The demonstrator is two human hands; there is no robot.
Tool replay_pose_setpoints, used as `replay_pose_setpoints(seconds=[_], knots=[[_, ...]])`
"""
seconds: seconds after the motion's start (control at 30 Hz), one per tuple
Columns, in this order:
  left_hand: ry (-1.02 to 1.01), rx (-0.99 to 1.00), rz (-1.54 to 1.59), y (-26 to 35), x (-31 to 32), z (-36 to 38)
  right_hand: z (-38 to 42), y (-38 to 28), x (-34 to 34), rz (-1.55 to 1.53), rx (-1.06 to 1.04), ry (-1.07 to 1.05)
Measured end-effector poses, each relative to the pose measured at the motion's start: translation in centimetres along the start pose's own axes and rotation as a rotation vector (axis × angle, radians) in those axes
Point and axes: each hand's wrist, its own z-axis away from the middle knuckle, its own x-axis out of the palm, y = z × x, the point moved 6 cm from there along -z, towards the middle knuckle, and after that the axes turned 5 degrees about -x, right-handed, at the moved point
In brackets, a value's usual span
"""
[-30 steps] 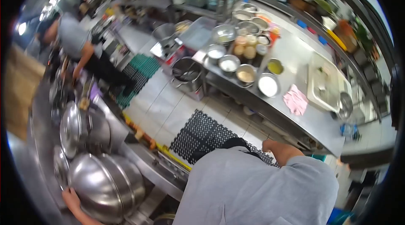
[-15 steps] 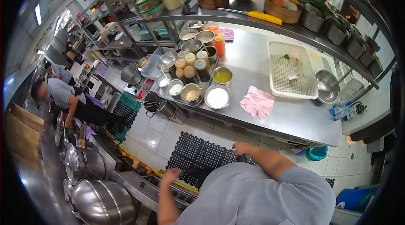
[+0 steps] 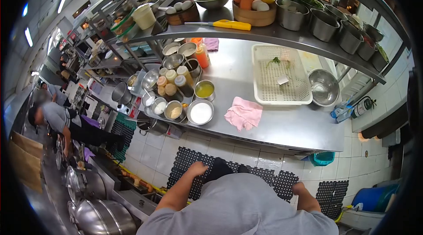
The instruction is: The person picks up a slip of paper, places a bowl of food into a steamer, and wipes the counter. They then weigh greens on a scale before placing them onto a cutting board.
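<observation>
Over the black perforated floor mat (image 3: pixel 184 158), my left hand (image 3: pixel 198 169) hangs at the front left of my body. Its fingers look curled in, and I see nothing in them. My right hand (image 3: pixel 300 188) is low at my right side, beside the mat's right end; its fingers are largely hidden. Neither hand touches the steel table (image 3: pixel 229 74) in front of me. On that table lie a crumpled pink cloth (image 3: pixel 244 112) and a white perforated basket (image 3: pixel 282 96) holding a few green leaves and a small white block.
A steel bowl (image 3: pixel 324 87), sauce bottles (image 3: pixel 183 84) and a pot of white contents (image 3: pixel 201 112) stand on the table. Above, a shelf (image 3: pixel 211 32) carries a yellow-handled tool (image 3: pixel 231 24). Large steel pots (image 3: pixel 105 217) are at left; a co-worker (image 3: pixel 61 120) stands beyond.
My body has turned and moved rightward along the table. My right hand has swung down and back to my side, while my left hand has come forward over the mat.
</observation>
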Motion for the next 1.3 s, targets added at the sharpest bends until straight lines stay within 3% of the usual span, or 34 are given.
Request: replay_pose_setpoints(seconds=[0.07, 0.13, 0.17, 0.2, 0.23, 0.3, 0.37, 0.4, 0.43, 0.47, 0.53, 0.6, 0.63, 0.7, 0.73, 0.83, 1.13, 1.17, 1.3], knots=[[-0.016, 0.279, 0.36, 6.1, -1.9, -3.0, -0.4, -2.7, 1.6, -0.04, -0.037, 0.024], [-0.191, 0.231, 0.603, 15.2, -7.8, -0.7, -1.0, -6.4, 2.3, -0.194, -0.061, 0.091], [-0.017, 0.429, 0.554, 19.2, -10.8, -0.2, -2.2, -8.6, 2.1, -0.318, -0.043, 0.141], [0.162, 0.627, 0.504, 22.7, -13.4, 0.5, -0.5, -10.6, -2.4, -0.319, -0.031, 0.139], [0.176, 0.621, 0.459, 25.5, -15.7, 0.5, -0.4, -12.6, -8.2, -0.838, 0.127, -0.032], [0.197, 0.631, 0.414, 29.1, -18.7, -1.1, -1.5, -11.9, -12.1, -0.862, 0.116, 0.039], [0.603, 0.794, 0.093, 31.5, -21.2, -2.5, -2.5, -11.8, -15.6, -0.919, 0.074, 0.163], [0.602, 0.813, 0.095, 32.0, -21.2, -3.7, -3.0, -11.8, -16.9, -0.948, 0.055, 0.224], [0.609, 0.704, -0.002, 31.9, -20.5, -5.3, -3.3, -11.9, -18.2, -0.976, 0.038, 0.281], [0.615, 0.594, -0.093, 31.7, -19.8, -6.9, -4.3, -10.4, -19.7, -0.951, 0.159, 0.28], [0.613, 0.642, -0.126, 29.8, -17.4, -9.7, -5.1, -8.3, -24.3, -0.927, 0.296, 0.284], [0.614, 0.689, -0.155, 29.0, -16.4, -10.7, -4.0, -5.9, -27.0, -1.434, 0.607, 0.48], [0.607, 0.681, -0.162, 28.8, -16.4, -11.0, -4.4, -5.4, -27.8, -1.428, 0.622, 0.489], [0.559, 0.678, -0.175, 28.5, -16.7, -11.6, -5.1, -5.7, -29.7, -1.497, 0.618, 0.713], [0.545, 0.681, -0.18, 28.4, -16.9, -11.7, -5.3, -6.7, -30.0, -1.506, 0.629, 0.705], [0.538, 0.712, -0.181, 28.1, -17.5, -11.8, -8.0, -9.8, -30.4, -1.079, 0.439, 0.455], [0.495, 0.802, -0.229, 27.5, -18.6, -12.6, -13.1, -13.5, -21.2, -1.049, 0.521, 0.378], [0.504, 0.804, -0.22, 27.5, -18.7, -12.6, -10.7, -14.3, -24.8, -1.101, 0.519, 0.262], [0.496, 0.816, -0.19, 27.5, -19.1, -12.6, -11.5, -15.4, -25.0, -1.009, 0.552, 0.234]])
